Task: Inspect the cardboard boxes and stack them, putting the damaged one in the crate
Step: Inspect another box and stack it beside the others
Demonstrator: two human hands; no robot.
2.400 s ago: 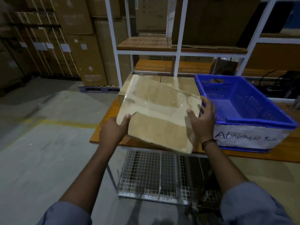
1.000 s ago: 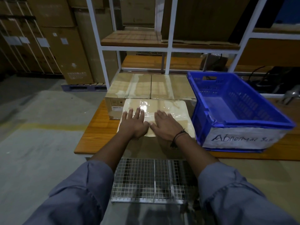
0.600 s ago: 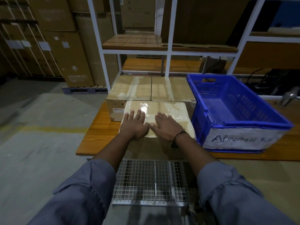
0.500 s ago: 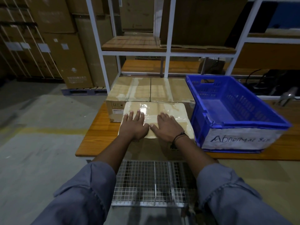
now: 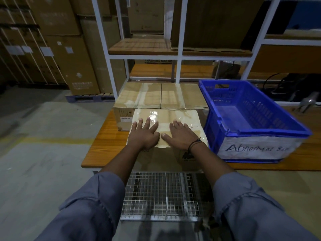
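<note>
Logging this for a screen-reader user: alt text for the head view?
A person's left hand and right hand press flat, fingers spread, on a taped cardboard box at the front of a table. More boxes sit behind it; a blue crate labelled "Abnormal" stands to its right.

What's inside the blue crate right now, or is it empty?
Empty. The blue crate shows only its bare floor and slotted walls; nothing lies inside it.

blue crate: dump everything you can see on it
The blue crate is latticed plastic, upright on the wooden table, right of the near taped box; whether they touch is unclear. A handle slot cuts its far wall; a white label handwritten "Abnormal" covers the near wall. Nothing shows inside.
</note>
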